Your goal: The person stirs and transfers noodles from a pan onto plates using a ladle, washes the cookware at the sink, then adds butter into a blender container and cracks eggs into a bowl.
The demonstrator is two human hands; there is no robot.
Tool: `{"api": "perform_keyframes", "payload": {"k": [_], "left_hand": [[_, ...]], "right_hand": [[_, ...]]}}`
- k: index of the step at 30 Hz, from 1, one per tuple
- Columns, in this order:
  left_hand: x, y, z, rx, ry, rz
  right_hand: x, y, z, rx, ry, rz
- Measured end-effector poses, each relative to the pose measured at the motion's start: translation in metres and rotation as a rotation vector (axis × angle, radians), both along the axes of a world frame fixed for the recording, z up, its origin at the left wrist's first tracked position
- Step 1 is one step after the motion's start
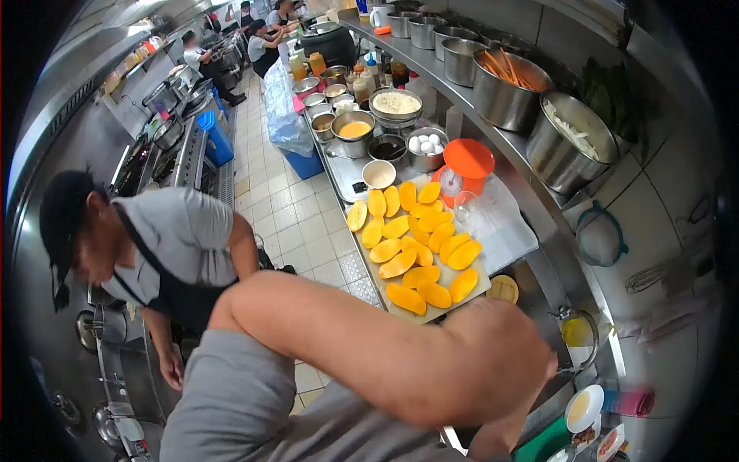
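Observation:
My left arm (369, 339), bare below a grey sleeve, reaches across the lower middle of the view and bends on the right. The bend covers my left hand, so its fingers do not show. At the arm's right edge, a small bit of skin lies close to the metal tap (591, 339); I cannot make out which hand it belongs to. My right hand cannot be picked out clearly. Just beyond my arm, several peeled mango halves (396, 263) lie in rows on a pale board (479, 286). A round yellowish lid or disc (504, 289) is beside the board.
A co-worker in a cap and apron (173, 254) stands close on my left. Behind the mangoes are an orange scale (468, 162), a bowl of eggs (426, 146) and sauce bowls. Steel pots (512, 88) line the shelf. Dishes (583, 408) stand at lower right.

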State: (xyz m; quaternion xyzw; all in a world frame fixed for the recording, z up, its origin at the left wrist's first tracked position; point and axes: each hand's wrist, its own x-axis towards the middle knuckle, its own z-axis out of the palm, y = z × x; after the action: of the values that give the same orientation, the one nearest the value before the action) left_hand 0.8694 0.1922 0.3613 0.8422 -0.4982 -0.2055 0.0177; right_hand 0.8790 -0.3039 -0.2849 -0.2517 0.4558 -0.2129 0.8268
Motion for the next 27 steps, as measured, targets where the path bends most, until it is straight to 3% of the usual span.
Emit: {"api": "perform_keyframes", "payload": {"k": [4,6,7,9,11,14,16,20,21,22,24,27], "left_hand": [[0.021,0.052,-0.053,-0.072,0.162,0.113],[0.022,0.075,-0.09,-0.276,0.27,0.352],[0.022,0.085,-0.101,-0.279,0.27,0.35],[0.022,0.105,-0.117,-0.393,0.345,0.49],[0.021,0.123,-0.118,-0.432,0.327,0.52],[0.02,0.147,-0.116,-0.51,0.308,0.576],[0.014,0.161,-0.112,-0.591,0.282,0.609],[-0.004,0.185,-0.119,-0.566,0.308,0.737],[-0.007,0.191,-0.127,-0.564,0.307,0.738],[-0.01,0.194,-0.133,-0.599,0.304,0.739],[-0.018,0.199,-0.136,-0.636,0.303,0.728],[-0.021,0.194,-0.128,-0.505,0.433,0.824]], "right_hand": [[-0.041,-0.015,0.044,-0.173,-0.002,-0.014],[-0.037,-0.043,0.028,-0.204,-0.058,0.004],[-0.033,-0.03,0.047,-0.207,-0.058,0.002],[-0.007,0.015,0.111,-0.25,0.242,0.448],[0.032,0.027,0.086,-0.421,0.32,0.552],[0.103,0.037,0.063,-0.443,0.258,0.395],[0.138,0.037,0.059,-0.101,0.221,0.167],[0.148,0.055,0.07,-0.113,0.116,0.175],[0.153,0.026,0.031,0.049,-0.064,0.185],[0.151,0.024,0.033,0.21,-0.246,0.189],[0.135,0.032,0.028,0.162,-0.335,0.199],[0.045,0.117,0.1,0.202,-0.417,0.401]]}}
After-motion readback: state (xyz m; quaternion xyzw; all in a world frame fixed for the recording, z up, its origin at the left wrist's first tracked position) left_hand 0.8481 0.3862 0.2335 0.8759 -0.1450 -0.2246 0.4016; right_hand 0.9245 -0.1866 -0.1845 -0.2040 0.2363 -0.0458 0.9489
